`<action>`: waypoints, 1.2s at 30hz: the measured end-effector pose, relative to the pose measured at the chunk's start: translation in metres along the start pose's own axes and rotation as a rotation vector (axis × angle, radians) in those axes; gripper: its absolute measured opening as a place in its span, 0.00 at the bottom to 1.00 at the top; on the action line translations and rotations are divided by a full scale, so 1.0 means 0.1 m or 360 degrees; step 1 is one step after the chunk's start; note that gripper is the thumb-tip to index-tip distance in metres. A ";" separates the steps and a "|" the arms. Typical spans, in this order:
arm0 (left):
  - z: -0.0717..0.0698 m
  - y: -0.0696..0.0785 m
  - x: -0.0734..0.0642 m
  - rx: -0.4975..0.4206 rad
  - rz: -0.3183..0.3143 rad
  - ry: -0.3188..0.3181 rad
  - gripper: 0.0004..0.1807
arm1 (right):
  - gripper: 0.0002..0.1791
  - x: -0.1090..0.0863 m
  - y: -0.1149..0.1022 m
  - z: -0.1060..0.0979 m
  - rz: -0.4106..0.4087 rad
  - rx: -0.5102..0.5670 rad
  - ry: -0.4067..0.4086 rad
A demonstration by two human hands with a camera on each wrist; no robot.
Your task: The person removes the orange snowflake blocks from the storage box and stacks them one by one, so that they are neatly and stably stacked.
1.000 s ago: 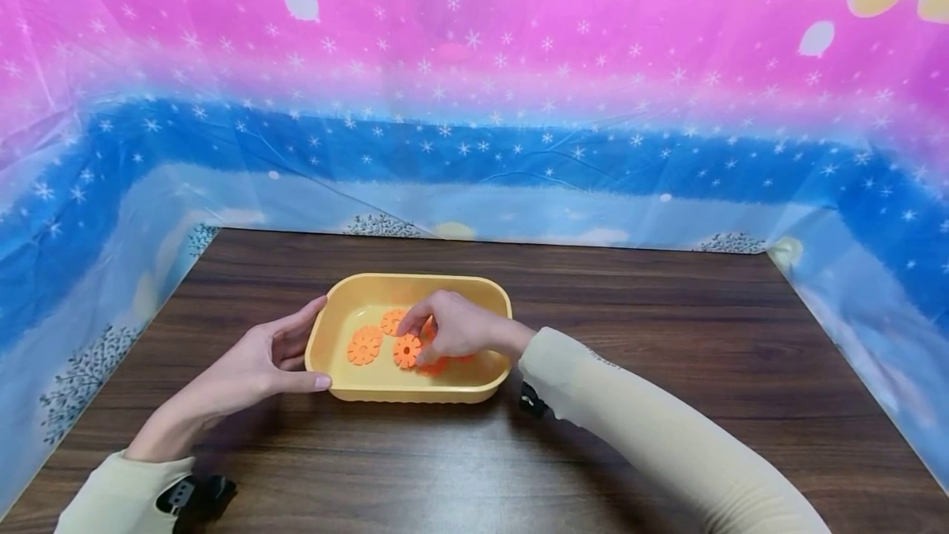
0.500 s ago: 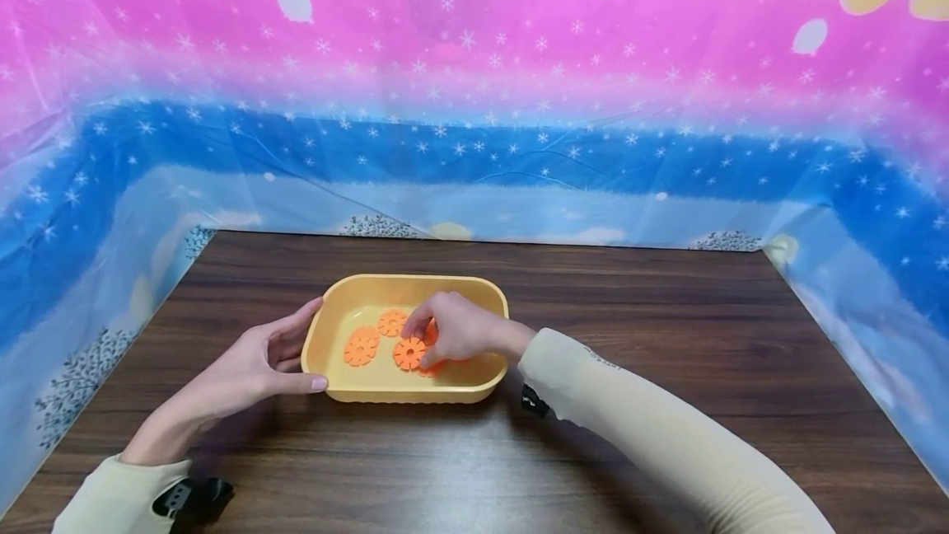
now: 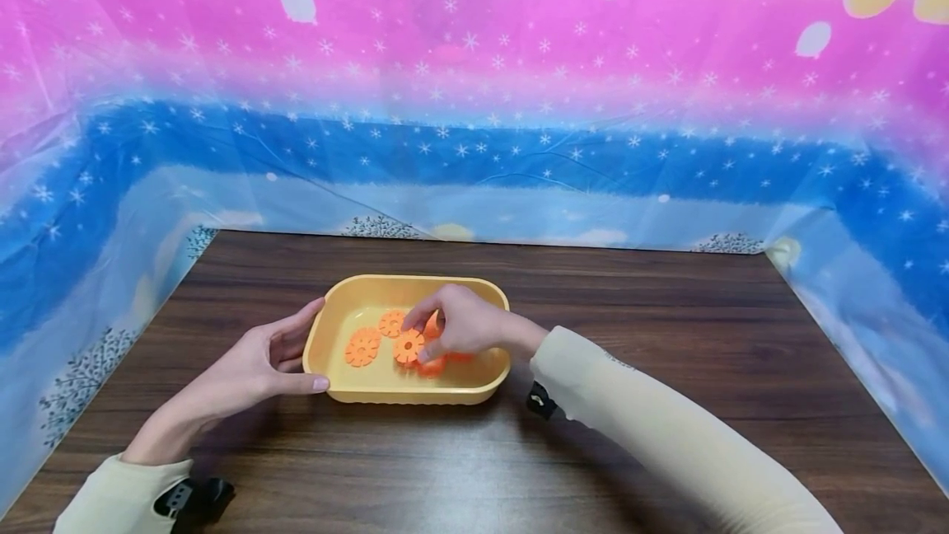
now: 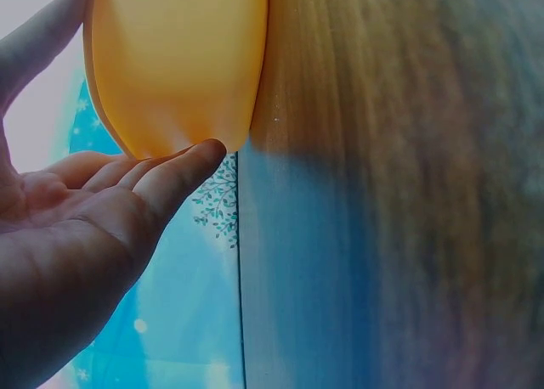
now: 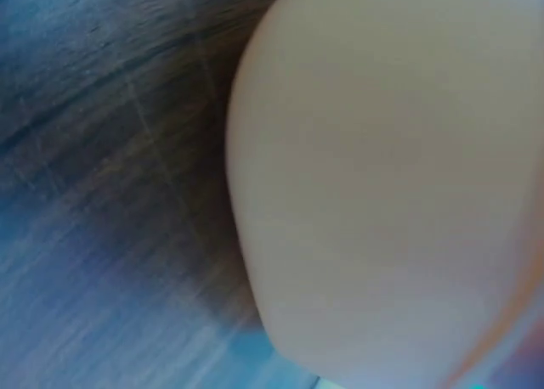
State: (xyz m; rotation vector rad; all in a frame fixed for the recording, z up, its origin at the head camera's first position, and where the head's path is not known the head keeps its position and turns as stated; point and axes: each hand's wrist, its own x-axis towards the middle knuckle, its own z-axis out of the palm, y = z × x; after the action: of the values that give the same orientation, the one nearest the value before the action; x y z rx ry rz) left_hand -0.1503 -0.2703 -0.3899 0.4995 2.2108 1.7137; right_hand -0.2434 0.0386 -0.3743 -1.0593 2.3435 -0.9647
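A shallow yellow plastic tub (image 3: 363, 395) stands on the table, with its left end held by my left hand (image 3: 255, 361). The thumb lies at its front corner and the fingers reach to the back. In the left wrist view, the fingers (image 4: 183, 172) touch the end wall of the tub (image 4: 178, 66). My right hand (image 3: 467, 321) is inside the tub, pinching an orange interlocking disc (image 3: 409, 347) between thumb and forefinger. Two discs, a left disc (image 3: 362, 348) and a back disc (image 3: 390, 324), lie nearby. More orange pieces show beneath the right hand, partly hidden.
The dark wood-grain table (image 3: 652, 386) extends around the tub. A pink and blue patterned cloth (image 3: 519, 155) hangs along the back and both sides. A pale, blurred surface (image 5: 382, 177) fills much of the right wrist view.
My right hand has shifted slightly right and up, and the disc at its fingertips has turned and moved a little. The left hand keeps its hold on the tub.
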 end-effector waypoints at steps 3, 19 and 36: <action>0.00 0.00 0.00 0.0001 0.0002 0.0003 0.58 | 0.21 -0.07 -0.03 -0.06 -0.0009 0.0054 0.0028; 0.02 0.01 0.00 0.0039 -0.0075 0.0030 0.60 | 0.23 -0.59 0.16 -0.48 -0.0042 0.0109 0.0260; 0.04 0.00 0.01 0.0078 -0.0065 0.0043 0.59 | 0.22 -1.23 0.67 -0.76 0.0227 0.0154 0.0488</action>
State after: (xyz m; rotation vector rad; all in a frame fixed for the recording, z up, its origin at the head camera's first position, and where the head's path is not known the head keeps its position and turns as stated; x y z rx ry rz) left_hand -0.1497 -0.2665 -0.3904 0.4423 2.2704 1.6591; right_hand -0.2432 0.1978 -0.3626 -0.7385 2.5414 -1.2450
